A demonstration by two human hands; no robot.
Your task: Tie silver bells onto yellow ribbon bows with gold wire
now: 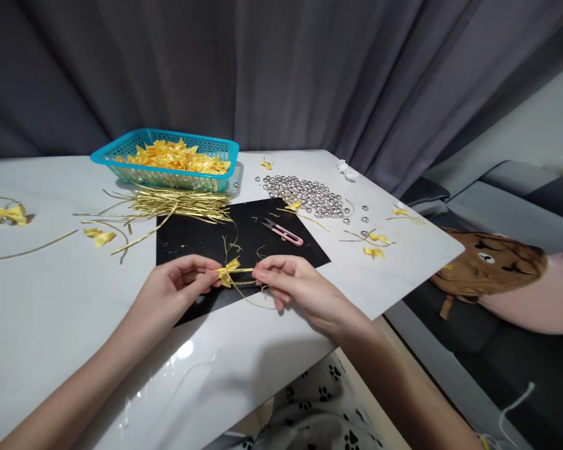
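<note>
Low over the front of a black mat (201, 240), my left hand (187, 281) pinches a small yellow ribbon bow (227, 273) between thumb and fingers. Gold cord (244, 270) runs from the bow to my right hand (291, 281), whose thumb and forefinger are closed on it. A loose cord end curves down below the two hands. Pink-handled thread snips (284, 232) lie on the mat just beyond my right hand, with short cord scraps around them.
A blue basket (164, 167) of yellow bows stands at the back of the white table (51, 300). Before it lies a pile of gold cords (178, 203). Silver beads (309, 195) spread to the right. Several bows with cord lie at both sides. A brown bag (488, 262) rests on the sofa.
</note>
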